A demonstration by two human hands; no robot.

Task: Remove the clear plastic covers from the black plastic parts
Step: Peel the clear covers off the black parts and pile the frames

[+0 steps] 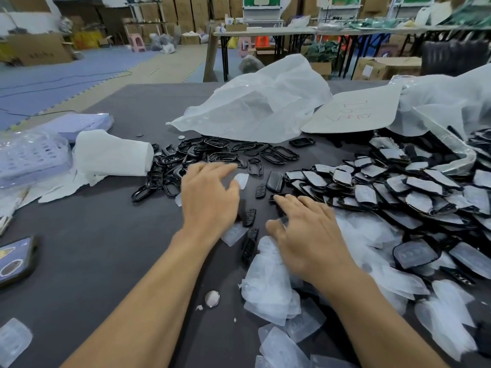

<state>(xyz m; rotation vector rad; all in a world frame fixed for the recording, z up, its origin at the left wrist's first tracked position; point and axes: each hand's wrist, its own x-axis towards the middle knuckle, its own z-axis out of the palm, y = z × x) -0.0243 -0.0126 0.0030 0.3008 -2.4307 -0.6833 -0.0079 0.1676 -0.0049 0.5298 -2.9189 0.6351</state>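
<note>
At the left edge of the dark tabletop (106, 261) lie a phone (16, 261) and lilac trays (32, 155), then a white paper roll (111, 155) beside a scatter of bare black frames (212, 152). The left hand (210, 192) hovers by these with fingers spread and nearly straight, gripping nothing. One loose clear cover (242, 180) sits just by its thumb tip, and whether they touch cannot be told. The right hand (310, 235) is likewise spread flat and empty, its forefinger reaching to a small black piece (277, 197) at the near edge of the heap of black parts (398, 187), most of which carry their clear film. A pile of peeled covers (271, 285) lies under and beside the right wrist. The parts look light and rigid, easy to pin by the rim. The covers look thin, floppy and probably clingy, so they are best taken by pinching a free corner or edge and peeling, not tugged from the middle.
</note>
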